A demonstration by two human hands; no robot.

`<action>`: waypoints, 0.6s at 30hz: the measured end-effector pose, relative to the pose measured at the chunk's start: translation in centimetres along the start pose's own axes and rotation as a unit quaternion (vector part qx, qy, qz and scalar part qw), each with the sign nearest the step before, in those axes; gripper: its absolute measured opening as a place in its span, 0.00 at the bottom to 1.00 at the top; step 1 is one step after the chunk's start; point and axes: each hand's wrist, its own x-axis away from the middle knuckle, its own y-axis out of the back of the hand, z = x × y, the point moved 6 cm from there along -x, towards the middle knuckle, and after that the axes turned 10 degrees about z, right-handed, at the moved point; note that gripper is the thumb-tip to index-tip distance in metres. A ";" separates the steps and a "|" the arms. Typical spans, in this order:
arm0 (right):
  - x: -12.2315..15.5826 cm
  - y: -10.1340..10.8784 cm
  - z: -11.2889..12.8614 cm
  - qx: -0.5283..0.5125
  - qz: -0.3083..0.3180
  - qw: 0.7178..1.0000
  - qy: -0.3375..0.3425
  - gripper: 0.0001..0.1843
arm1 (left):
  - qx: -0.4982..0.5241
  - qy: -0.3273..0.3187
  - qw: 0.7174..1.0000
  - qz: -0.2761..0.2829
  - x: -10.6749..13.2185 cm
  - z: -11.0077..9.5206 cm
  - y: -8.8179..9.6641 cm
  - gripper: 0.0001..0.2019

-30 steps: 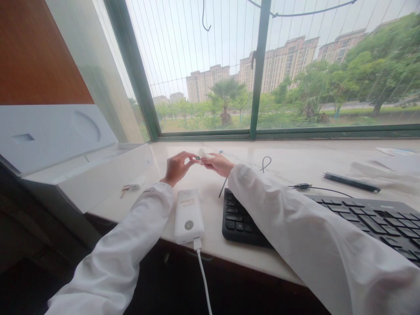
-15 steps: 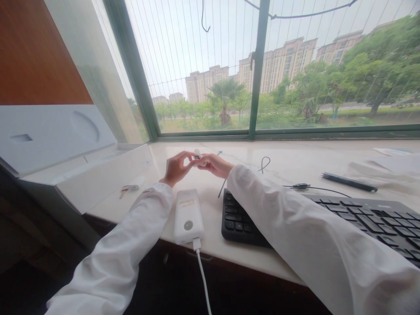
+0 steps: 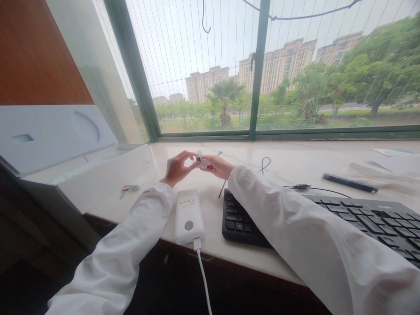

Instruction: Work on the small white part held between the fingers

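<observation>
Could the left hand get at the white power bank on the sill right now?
Probably yes: the power bank lies uncovered beside the left sleeve, but the left hand is busy pinching a small white part.

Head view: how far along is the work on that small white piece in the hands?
Done: the power bank lies on the counter with its white cable plugged in. In hand: left hand and right hand pinch the small white piece together above the counter. Left: it looks joined to nothing yet; the black cable behind the keyboard lies loose.
</observation>
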 end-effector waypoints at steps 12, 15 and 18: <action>-0.3 0.9 0.2 0.123 -0.052 0.990 0.039 0.07 | -0.009 -0.007 1.000 0.003 -0.1 -0.3 -0.2 0.12; -0.3 1.5 0.4 0.194 -0.086 0.976 0.046 0.10 | -0.009 -0.008 1.000 0.009 -0.1 -0.5 -0.2 0.13; 0.0 1.8 1.0 0.279 -0.117 0.952 0.048 0.10 | -0.004 -0.007 1.000 0.016 -0.2 -0.5 -0.3 0.14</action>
